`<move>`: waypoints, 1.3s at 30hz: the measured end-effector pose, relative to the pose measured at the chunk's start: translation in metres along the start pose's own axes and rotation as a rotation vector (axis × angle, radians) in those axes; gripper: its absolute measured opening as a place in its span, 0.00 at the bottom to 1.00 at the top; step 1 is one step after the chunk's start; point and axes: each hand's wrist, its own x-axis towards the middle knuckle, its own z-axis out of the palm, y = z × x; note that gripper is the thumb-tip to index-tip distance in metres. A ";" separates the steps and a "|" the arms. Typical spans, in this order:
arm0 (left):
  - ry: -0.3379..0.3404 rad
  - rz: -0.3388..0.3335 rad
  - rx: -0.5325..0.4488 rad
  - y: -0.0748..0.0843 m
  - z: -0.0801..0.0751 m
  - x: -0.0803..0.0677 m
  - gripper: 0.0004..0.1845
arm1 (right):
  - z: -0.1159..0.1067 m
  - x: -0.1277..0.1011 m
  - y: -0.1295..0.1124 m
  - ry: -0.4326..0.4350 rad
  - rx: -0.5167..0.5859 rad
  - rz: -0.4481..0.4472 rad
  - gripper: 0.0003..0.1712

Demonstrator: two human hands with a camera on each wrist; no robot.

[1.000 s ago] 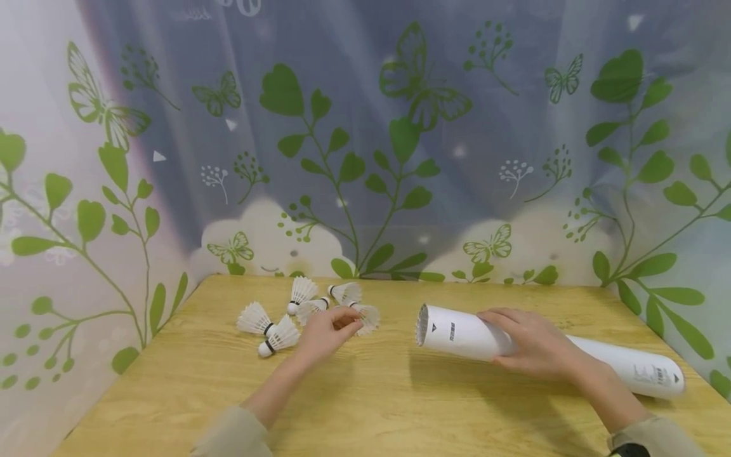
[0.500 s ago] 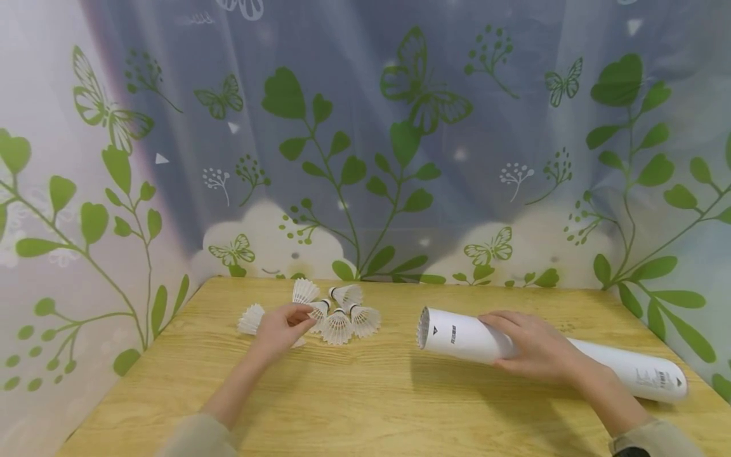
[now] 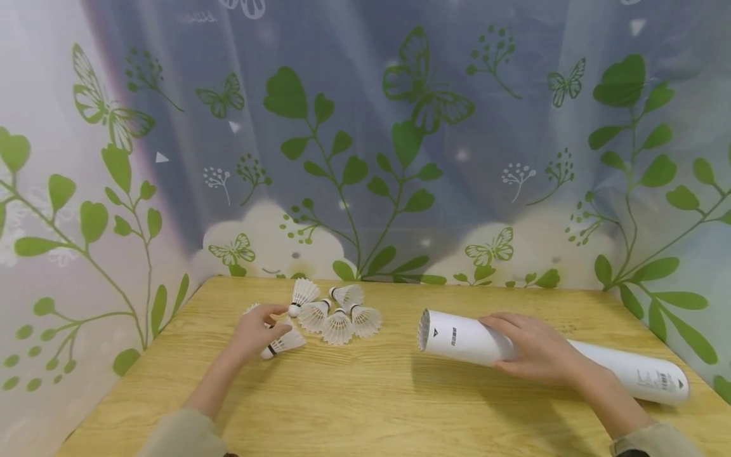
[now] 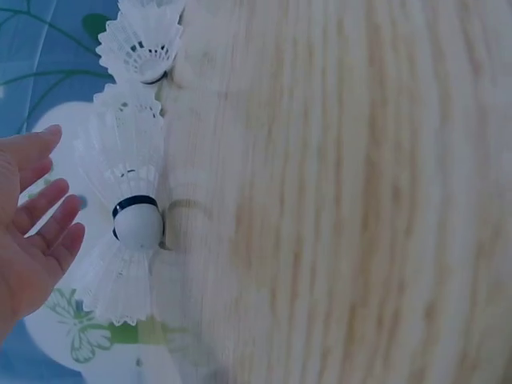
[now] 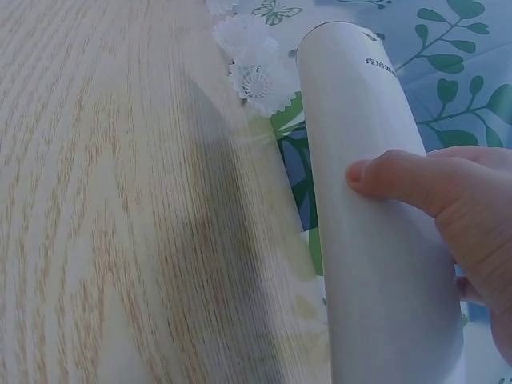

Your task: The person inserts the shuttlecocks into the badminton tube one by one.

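Several white feather shuttlecocks point(image 3: 337, 312) lie in a cluster at the far left of the wooden table point(image 3: 371, 406). My left hand point(image 3: 273, 322) hovers at the cluster's left end. Its fingers are spread and straight over one shuttlecock point(image 3: 283, 343), and it partly hides another. In the left wrist view the left hand's fingers point(image 4: 44, 210) stand just beside a black-banded shuttlecock point(image 4: 132, 228) and hold nothing. A long white tube point(image 3: 457, 335) lies on its side to the right with its open end facing left. My right hand point(image 3: 505, 343) grips it, with the thumb point(image 5: 392, 174) on the tube point(image 5: 376, 264).
A curtain printed with green leaves and butterflies point(image 3: 365, 139) closes in the table at the back and on both sides. Bare wood stretches between the shuttlecocks and the tube and along the near edge. The tube's far end point(image 3: 676, 384) lies near the right edge.
My left hand has slid left from the cluster's right side to the leftmost shuttlecocks, uncovering one shuttlecock in the middle. The right hand and the tube have stayed put.
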 end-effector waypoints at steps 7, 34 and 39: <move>-0.044 -0.022 0.020 -0.006 0.001 0.003 0.22 | 0.001 -0.002 0.002 0.016 -0.008 -0.012 0.41; -0.143 -0.045 0.037 -0.013 0.006 0.004 0.20 | 0.003 -0.005 0.004 -0.004 -0.006 0.010 0.41; -0.151 -0.023 0.015 -0.011 0.006 0.003 0.16 | 0.003 -0.005 0.003 -0.018 0.002 0.024 0.41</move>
